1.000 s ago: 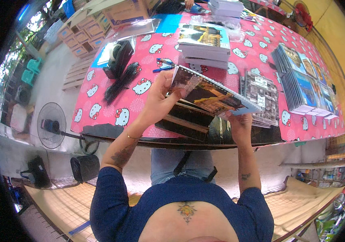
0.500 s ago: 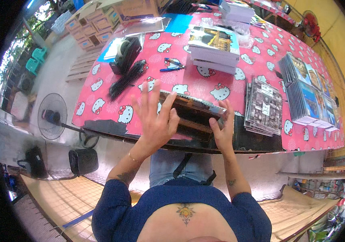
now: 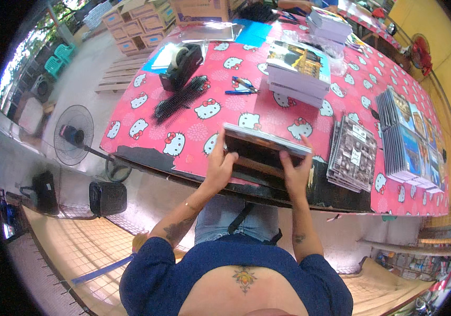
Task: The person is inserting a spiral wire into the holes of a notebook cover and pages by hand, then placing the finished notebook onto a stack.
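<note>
Taking the tall book stack [image 3: 296, 79] as the landmark, the booklet [image 3: 267, 138] is on the person's side of it and a little to its left, tilted up between the two hands with its thin pale edge uppermost. The left hand [image 3: 219, 166] grips the left end, thumb on the near side and fingers curled round the edge; the right hand [image 3: 296, 168] grips the right end the same way, thumb on the near side and its forefinger stretched up along the corner. The gap between the hands is about the booklet's length.

Below that pale edge is a dark face with a brown band; from this angle I cannot tell whether it is the cover or a separate piece behind it.

The booklet looks light and flat, likely stiff at the covers and looser through the pages, so leaves could fan or slip if only one cover is pinched. The glossy edge may be a bit slick. Its ends look the surest hold, thumbs opposite fingers across the full thickness; corners would probably dent first.

Right of the stack and nearer the person lie the grey-patterned booklets [image 3: 353, 152]; left of it are the pens [image 3: 241, 86] and, farther left, the tape dispenser [image 3: 181, 68].
</note>
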`<state>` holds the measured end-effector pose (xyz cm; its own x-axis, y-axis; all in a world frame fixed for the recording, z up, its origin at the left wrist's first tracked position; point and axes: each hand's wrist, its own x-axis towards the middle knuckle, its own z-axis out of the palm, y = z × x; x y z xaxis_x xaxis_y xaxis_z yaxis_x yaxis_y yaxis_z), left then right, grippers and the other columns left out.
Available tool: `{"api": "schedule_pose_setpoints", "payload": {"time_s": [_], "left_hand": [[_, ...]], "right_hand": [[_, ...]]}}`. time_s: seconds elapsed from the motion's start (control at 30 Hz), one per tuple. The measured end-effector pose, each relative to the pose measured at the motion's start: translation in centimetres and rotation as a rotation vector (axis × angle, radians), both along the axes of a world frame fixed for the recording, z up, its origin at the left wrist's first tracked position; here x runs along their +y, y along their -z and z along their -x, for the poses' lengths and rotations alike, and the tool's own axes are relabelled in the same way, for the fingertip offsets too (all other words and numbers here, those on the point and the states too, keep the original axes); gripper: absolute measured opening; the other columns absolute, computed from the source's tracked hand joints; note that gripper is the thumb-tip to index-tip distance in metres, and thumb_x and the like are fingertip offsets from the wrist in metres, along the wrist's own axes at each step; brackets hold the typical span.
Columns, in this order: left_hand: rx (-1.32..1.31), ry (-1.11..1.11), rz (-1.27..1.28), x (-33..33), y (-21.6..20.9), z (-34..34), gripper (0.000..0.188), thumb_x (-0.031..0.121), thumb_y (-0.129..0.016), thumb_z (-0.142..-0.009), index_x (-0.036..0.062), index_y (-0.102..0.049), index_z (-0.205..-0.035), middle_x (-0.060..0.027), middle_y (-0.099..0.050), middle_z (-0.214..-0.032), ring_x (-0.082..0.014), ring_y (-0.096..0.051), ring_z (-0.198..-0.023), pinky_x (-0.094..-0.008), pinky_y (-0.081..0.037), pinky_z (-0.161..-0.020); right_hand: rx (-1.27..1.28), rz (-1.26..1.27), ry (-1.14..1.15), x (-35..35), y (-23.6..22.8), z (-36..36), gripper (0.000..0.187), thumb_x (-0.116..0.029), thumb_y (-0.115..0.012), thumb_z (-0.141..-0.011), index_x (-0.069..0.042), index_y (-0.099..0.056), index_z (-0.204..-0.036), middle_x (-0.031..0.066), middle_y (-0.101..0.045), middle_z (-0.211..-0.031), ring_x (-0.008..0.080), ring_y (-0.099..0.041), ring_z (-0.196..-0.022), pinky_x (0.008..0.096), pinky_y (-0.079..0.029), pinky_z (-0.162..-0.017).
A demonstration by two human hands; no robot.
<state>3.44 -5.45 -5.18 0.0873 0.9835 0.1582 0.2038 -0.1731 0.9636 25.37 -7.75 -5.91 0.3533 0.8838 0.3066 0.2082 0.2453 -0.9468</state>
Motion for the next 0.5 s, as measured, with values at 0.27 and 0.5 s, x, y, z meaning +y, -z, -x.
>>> {"api": "schedule_pose_setpoints", "payload": {"time_s": [0.27,0.5], "left_hand": [[1.234,-0.357,-0.520,17.7,3.7,14.1,0.030,0.019,-0.060,-0.091,-0.0023,-0.061,-0.111,-0.0171,-0.057,-0.103,-0.0357,-0.058,-0.097,-0.0442,-0.048,-0.085],[0.741,-0.380,-0.722,15.6,-0.2,8.2,0.015,0.013,-0.059,-0.090,0.0018,-0.060,-0.101,-0.0176,-0.058,-0.095,-0.0381,-0.061,-0.086,-0.0462,-0.051,-0.073]], "right_hand": [[0.067,-0.025,-0.165,-0.2,0.2,-2.0,0.065,-0.026,-0.080,-0.083,-0.006,-0.047,-0.135,0.0083,-0.054,-0.116,0.0186,-0.053,-0.107,0.0318,-0.041,-0.097],[-0.225,-0.433,0.243,-1.0,-5.2,-1.2,0.055,-0.032,-0.070,-0.089,-0.007,-0.051,-0.134,0.0110,-0.056,-0.124,0.0286,-0.055,-0.113,0.0433,-0.032,-0.107]]}}
